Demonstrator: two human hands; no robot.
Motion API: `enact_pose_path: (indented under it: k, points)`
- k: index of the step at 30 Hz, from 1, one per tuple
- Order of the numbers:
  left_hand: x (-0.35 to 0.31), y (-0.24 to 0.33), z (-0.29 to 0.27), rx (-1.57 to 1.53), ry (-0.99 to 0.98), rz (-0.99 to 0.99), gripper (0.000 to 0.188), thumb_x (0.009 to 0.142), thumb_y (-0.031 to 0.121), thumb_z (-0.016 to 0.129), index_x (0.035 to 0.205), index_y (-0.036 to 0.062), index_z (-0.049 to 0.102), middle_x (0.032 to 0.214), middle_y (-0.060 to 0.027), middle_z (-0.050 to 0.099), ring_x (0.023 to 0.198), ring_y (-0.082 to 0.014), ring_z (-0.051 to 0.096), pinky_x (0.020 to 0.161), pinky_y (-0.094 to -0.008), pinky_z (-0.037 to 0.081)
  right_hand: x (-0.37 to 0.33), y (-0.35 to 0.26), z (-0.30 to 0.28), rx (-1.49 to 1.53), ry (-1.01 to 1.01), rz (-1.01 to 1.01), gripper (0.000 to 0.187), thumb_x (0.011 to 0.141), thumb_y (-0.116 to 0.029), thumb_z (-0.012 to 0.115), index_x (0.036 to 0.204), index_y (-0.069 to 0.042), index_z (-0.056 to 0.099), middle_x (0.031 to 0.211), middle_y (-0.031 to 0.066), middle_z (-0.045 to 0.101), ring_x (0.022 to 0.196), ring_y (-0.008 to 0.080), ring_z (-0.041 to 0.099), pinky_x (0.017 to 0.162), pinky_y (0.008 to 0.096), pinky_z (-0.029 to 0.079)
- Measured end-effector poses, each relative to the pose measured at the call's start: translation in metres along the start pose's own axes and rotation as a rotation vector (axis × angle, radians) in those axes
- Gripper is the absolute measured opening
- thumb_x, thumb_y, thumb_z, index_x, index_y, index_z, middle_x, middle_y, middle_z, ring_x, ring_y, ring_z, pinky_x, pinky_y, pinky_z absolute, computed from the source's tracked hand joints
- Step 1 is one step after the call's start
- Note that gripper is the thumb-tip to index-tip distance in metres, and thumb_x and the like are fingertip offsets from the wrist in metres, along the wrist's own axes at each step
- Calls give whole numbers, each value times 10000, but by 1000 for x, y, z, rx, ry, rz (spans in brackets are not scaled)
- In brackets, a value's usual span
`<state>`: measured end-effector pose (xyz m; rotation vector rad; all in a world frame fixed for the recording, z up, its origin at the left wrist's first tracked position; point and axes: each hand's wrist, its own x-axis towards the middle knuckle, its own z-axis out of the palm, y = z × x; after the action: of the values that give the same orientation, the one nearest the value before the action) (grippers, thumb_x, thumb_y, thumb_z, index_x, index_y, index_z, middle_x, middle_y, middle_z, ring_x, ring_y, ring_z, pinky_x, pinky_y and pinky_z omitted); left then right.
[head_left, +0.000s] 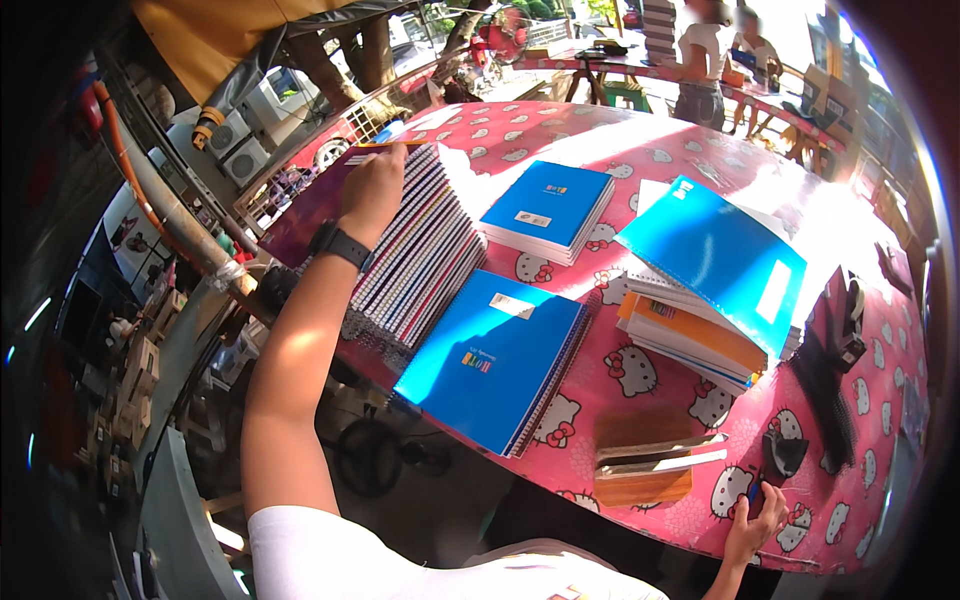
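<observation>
The left hand curled its fingers over the far end of the tall spiral-notebook stack; whether they pinched a cover could not be told. Just right of that stack lay blue notebooks; farther right of it, a brown wooden stand, then the right hand, fingers half-bent at a small dark item, its grip unclear.

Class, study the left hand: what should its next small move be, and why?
Probably the left hand should pinch the purple cover and lift it gently. The fingers are already at its far edge, and it tops the tall stack of spiral notebooks, with no other book above it.
</observation>
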<state>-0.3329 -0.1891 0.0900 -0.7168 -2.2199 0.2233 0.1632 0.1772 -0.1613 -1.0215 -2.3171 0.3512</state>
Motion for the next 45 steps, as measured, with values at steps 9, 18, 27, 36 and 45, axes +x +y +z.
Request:
enact_pose_path:
  k: [9,18,27,36,45]
  points:
    - [-12,-7,18,0,-99,-147,181,845,159,536,954,15,544,938,-162,629,880,-297,622,732,-382,520,-1,-8,-1,16,99,-104,266,722,-67,599,975,-3,550,985,133,547,954,290,489,867,388,370]
    - [-19,-2,37,155,74,-155,184,831,109,462,939,2,567,873,-164,633,839,-273,633,695,-341,531,3,-15,-11,5,27,-85,386,662,-203,728,1016,-81,635,1027,115,617,1010,305,524,931,434,353]
    - [6,-25,-22,-483,-327,-315,497,801,470,579,978,13,656,959,-149,663,887,-232,639,769,-327,492,4,-17,-14,-46,51,-99,389,653,-217,731,1010,-92,640,1004,102,622,998,304,524,929,446,337]
    - [-66,-124,13,-589,-382,-405,722,806,639,464,1295,108,474,1371,-128,409,1283,-292,355,1057,-378,270,20,-36,-20,-30,33,-110,275,740,-218,688,949,-45,642,922,136,630,885,293,578,844,407,426]
    - [-65,-110,2,-607,-405,-462,754,785,660,475,1309,118,459,1381,-129,393,1286,-301,345,1055,-420,266,53,11,25,127,220,-4,137,703,-109,677,794,-8,651,773,137,633,705,283,603,668,371,492]
